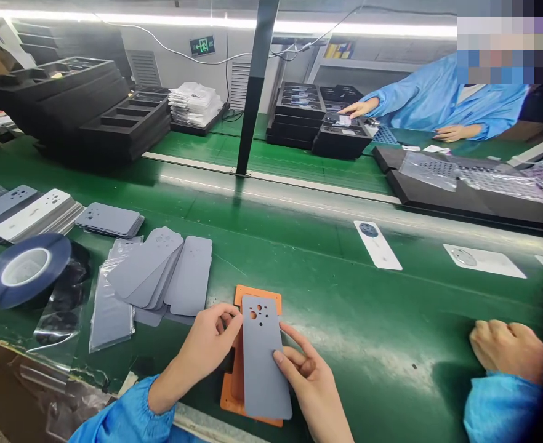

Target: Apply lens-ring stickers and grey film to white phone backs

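A grey phone back panel with camera holes at its top lies tilted over an orange fixture plate, covering most of it. My left hand is closed in a pinch at the panel's upper left edge. On the other side, my right hand grips the right edge, thumb on top and index finger stretched along the side. To the left, several similar grey panels are fanned out, some in clear plastic sleeves. What lies between the panel and the fixture is hidden.
A blue tape roll, a stack of white panels and grey panels stand left. White panels lie along the green bench. A co-worker's fist rests right. Black trays and another person are behind.
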`<action>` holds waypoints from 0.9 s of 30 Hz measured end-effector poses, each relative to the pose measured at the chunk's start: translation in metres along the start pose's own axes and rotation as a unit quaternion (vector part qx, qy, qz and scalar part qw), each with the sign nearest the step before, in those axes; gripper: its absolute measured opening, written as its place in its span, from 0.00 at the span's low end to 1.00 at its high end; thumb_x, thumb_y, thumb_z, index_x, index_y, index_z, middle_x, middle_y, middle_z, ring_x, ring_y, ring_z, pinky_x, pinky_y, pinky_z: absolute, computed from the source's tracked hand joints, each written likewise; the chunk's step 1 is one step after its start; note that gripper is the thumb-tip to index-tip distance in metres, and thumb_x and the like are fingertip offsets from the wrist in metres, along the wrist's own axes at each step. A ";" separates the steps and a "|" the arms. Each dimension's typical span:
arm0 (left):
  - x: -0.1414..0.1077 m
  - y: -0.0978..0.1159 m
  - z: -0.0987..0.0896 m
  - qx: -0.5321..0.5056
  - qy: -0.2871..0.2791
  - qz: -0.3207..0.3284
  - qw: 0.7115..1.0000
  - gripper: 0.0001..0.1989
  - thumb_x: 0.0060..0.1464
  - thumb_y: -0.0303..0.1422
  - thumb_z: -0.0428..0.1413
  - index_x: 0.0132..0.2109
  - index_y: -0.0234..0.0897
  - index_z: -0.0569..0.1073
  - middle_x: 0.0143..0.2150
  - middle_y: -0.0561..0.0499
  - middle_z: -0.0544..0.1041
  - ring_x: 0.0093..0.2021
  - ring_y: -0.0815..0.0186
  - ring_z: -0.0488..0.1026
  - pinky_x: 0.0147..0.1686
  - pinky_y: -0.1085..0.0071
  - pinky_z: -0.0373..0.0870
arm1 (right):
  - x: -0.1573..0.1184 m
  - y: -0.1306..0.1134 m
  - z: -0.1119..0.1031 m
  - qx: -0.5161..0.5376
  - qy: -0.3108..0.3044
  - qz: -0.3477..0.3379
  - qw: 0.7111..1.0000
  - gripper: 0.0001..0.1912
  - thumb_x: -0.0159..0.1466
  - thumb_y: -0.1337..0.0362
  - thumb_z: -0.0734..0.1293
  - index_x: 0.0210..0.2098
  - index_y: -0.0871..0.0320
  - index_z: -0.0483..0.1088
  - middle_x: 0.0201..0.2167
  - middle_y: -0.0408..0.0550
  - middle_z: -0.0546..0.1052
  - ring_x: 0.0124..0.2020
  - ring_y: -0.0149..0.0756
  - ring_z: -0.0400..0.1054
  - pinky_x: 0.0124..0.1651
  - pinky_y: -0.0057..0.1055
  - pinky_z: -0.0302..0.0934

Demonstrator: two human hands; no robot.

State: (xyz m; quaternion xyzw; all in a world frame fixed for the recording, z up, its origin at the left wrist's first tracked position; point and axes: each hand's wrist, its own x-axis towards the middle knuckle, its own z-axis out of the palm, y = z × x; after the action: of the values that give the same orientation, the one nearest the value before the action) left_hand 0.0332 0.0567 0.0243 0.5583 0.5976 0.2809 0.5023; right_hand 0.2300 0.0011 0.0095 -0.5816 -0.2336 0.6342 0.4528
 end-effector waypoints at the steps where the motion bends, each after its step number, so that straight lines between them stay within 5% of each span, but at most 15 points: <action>1: 0.002 0.001 0.001 -0.011 -0.007 -0.011 1.000 0.17 0.63 0.43 0.54 0.42 0.34 0.80 0.29 0.53 0.73 0.26 0.67 0.66 0.28 0.72 0.63 | 0.000 0.000 0.000 0.001 0.000 0.003 1.000 0.40 0.52 0.46 0.80 0.59 0.55 0.72 0.27 0.44 0.81 0.27 0.39 0.74 0.31 0.33 0.67; 14: 0.020 0.000 0.018 -0.108 -0.005 -0.023 0.994 0.18 0.58 0.45 0.59 0.32 0.33 0.77 0.21 0.56 0.67 0.22 0.71 0.60 0.22 0.74 0.56 | 0.004 0.004 -0.006 -0.008 -0.013 -0.001 1.000 0.38 0.55 0.46 0.79 0.59 0.56 0.71 0.31 0.49 0.83 0.30 0.42 0.77 0.34 0.35 0.71; 20: 0.003 0.014 0.009 -0.195 0.009 0.012 0.981 0.16 0.58 0.43 0.62 0.32 0.35 0.74 0.26 0.55 0.69 0.26 0.71 0.64 0.29 0.74 0.62 | -0.001 0.008 -0.018 -0.069 -0.002 -0.094 0.993 0.31 0.59 0.48 0.77 0.58 0.53 0.74 0.36 0.50 0.84 0.35 0.41 0.78 0.41 0.34 0.74; 22: -0.001 0.015 0.001 -0.317 -0.015 0.004 0.948 0.15 0.57 0.43 0.63 0.33 0.35 0.73 0.29 0.54 0.71 0.28 0.70 0.66 0.31 0.74 0.65 | -0.004 0.005 -0.023 -0.082 -0.014 -0.144 0.986 0.25 0.62 0.48 0.74 0.54 0.53 0.77 0.37 0.52 0.84 0.34 0.40 0.78 0.40 0.34 0.74; 27: -0.006 0.011 -0.004 -0.578 -0.182 -0.099 0.789 0.13 0.56 0.39 0.62 0.35 0.38 0.67 0.26 0.56 0.68 0.25 0.70 0.69 0.28 0.74 0.66 | -0.004 -0.014 -0.019 -0.158 -0.058 -0.200 0.965 0.18 0.66 0.48 0.70 0.45 0.54 0.81 0.36 0.53 0.84 0.32 0.41 0.77 0.37 0.34 0.75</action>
State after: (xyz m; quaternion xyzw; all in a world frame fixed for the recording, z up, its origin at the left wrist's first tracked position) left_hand 0.0328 0.0540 0.0371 0.1421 0.2736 0.4156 0.8557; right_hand 0.2518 0.0000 0.0191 -0.5492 -0.4684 0.5186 0.4582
